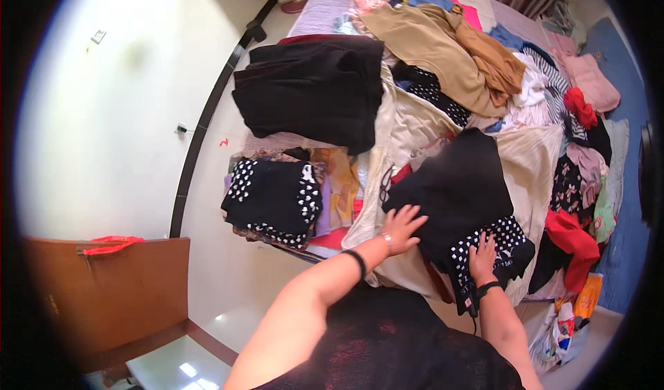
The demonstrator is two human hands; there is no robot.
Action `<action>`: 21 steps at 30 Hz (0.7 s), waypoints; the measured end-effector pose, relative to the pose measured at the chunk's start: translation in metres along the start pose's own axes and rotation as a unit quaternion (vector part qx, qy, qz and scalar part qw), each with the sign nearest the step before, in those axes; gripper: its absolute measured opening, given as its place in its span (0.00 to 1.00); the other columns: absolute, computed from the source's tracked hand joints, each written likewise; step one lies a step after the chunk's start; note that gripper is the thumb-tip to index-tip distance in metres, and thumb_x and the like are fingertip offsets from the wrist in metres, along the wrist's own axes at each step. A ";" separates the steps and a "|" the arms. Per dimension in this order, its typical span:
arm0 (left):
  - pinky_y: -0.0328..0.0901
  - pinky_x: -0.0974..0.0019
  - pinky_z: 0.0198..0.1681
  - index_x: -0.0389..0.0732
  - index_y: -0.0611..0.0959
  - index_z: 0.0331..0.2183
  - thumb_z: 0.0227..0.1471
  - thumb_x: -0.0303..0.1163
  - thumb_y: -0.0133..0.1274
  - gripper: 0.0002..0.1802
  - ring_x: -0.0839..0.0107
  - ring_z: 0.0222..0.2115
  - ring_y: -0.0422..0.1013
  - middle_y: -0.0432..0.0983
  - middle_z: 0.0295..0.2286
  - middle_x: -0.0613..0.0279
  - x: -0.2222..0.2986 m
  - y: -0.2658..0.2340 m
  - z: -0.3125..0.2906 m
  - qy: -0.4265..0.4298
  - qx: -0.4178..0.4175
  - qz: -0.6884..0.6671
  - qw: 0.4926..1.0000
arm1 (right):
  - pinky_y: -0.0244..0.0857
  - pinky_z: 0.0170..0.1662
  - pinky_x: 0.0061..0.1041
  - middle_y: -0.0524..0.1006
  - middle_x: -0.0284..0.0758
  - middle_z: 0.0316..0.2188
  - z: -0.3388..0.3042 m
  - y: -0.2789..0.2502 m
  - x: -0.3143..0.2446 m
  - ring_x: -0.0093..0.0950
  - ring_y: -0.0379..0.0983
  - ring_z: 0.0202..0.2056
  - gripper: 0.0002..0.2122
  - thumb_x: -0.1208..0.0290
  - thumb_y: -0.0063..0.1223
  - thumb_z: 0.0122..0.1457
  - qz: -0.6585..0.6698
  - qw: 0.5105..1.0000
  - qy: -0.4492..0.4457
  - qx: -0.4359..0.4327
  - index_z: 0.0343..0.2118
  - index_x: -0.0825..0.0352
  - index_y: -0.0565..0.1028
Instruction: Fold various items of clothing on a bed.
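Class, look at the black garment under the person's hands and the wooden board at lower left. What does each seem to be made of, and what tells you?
The black garment with a white-dotted hem looks like soft matte woven or knit cloth: it drapes and folds, without shine; the exact fibre cannot be told. Both the left hand and right hand press flat on it. The brown flat board looks like smooth wood or wood veneer: rigid, straight-edged, evenly brown.

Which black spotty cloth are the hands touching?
The black white-dotted garment under the right hand, beside the left hand. The other folded black dotted garment lies untouched farther left.
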State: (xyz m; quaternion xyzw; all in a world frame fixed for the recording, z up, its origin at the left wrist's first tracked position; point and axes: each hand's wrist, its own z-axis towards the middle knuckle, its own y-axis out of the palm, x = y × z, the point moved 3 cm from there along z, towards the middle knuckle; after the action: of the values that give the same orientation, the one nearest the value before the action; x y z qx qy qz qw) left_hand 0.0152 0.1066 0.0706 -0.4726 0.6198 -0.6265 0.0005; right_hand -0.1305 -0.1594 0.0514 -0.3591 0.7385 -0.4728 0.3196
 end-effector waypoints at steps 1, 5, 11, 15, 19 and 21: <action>0.48 0.47 0.55 0.49 0.64 0.53 0.41 0.42 0.54 0.36 0.53 0.56 0.49 0.52 0.55 0.52 -0.022 -0.010 -0.025 -0.023 0.063 -0.021 0.997 | 0.39 0.59 0.45 0.46 0.51 0.60 -0.006 0.001 -0.002 0.48 0.43 0.60 0.30 0.60 0.41 0.56 0.021 1.000 -0.003 -0.009 0.60 0.64 0.50; 0.60 0.51 0.42 0.44 0.71 0.45 0.34 0.40 0.57 0.32 0.55 0.46 0.60 0.65 0.44 0.52 -0.133 -0.045 -0.129 -0.277 0.146 0.025 0.949 | 0.40 0.60 0.41 0.49 0.54 0.58 -0.027 0.009 -0.003 0.48 0.45 0.59 0.27 0.65 0.39 0.57 0.029 1.000 0.003 -0.008 0.58 0.70 0.50; 0.55 0.55 0.52 0.29 0.68 0.44 0.40 0.38 0.55 0.30 0.49 0.48 0.58 0.61 0.46 0.41 -0.282 -0.096 -0.298 -0.460 0.436 -0.011 0.773 | 0.43 0.59 0.39 0.54 0.56 0.55 -0.046 0.016 -0.012 0.49 0.48 0.57 0.28 0.68 0.41 0.55 0.057 0.998 0.037 0.013 0.56 0.76 0.51; 0.67 0.58 0.30 0.30 0.72 0.35 0.44 0.45 0.55 0.26 0.53 0.22 0.69 0.71 0.25 0.50 -0.340 -0.069 -0.342 -0.615 0.443 -0.393 0.521 | 0.42 0.61 0.34 0.54 0.57 0.56 -0.050 0.012 -0.030 0.48 0.48 0.58 0.29 0.69 0.41 0.53 0.040 0.995 0.080 -0.036 0.56 0.78 0.51; 0.68 0.65 0.23 0.25 0.66 0.41 0.41 0.47 0.60 0.37 0.61 0.25 0.71 0.70 0.35 0.47 -0.321 -0.037 -0.316 -0.582 0.468 -0.474 0.467 | 0.43 0.61 0.31 0.55 0.57 0.55 -0.062 0.011 -0.056 0.46 0.49 0.58 0.30 0.70 0.44 0.51 0.054 0.993 0.075 -0.071 0.55 0.80 0.51; 0.68 0.64 0.33 0.24 0.63 0.45 0.39 0.46 0.62 0.42 0.62 0.34 0.70 0.68 0.41 0.44 -0.303 -0.030 -0.296 -0.567 0.517 -0.472 0.433 | 0.46 0.60 0.30 0.56 0.58 0.54 -0.070 0.010 -0.070 0.45 0.52 0.57 0.33 0.69 0.47 0.48 0.077 0.994 0.059 -0.055 0.56 0.80 0.50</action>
State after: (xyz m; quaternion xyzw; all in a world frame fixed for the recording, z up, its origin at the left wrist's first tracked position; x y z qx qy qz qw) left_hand 0.0247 0.5203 -0.0219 -0.8527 -0.2789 -0.3239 0.3004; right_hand -0.1520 -0.0651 0.0760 -0.2897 0.8063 -0.4257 0.2910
